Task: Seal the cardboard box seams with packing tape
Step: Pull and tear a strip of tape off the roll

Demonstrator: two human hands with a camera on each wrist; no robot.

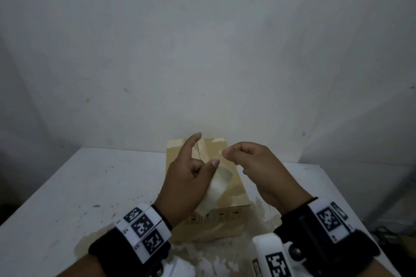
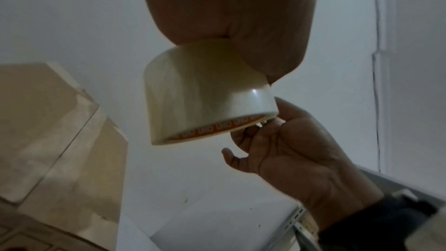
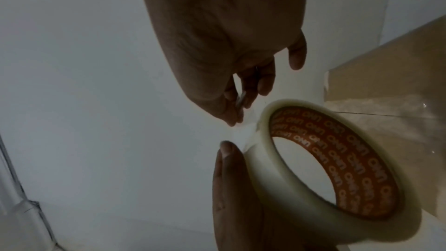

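A brown cardboard box (image 1: 236, 189) stands on the white table, its top glossy with clear tape strips (image 3: 376, 106). Just above the box, my left hand (image 1: 191, 171) grips a roll of clear packing tape (image 1: 221, 183) with an orange printed core (image 3: 337, 159). The thumb (image 3: 226, 159) lies on the roll's outer face and the index finger points up. My right hand (image 1: 238, 157) hovers close to the right of the roll (image 2: 205, 98), thumb and fingers pinched together at its edge on the thin clear tape end (image 3: 246, 121), which is hard to make out.
The white table (image 1: 90, 186) is stained and flaky around the box. A plain white wall (image 1: 202, 51) rises right behind it. A metal shelf frame (image 2: 296, 222) stands off the table's right side. Both wrists carry black bands with white marker blocks.
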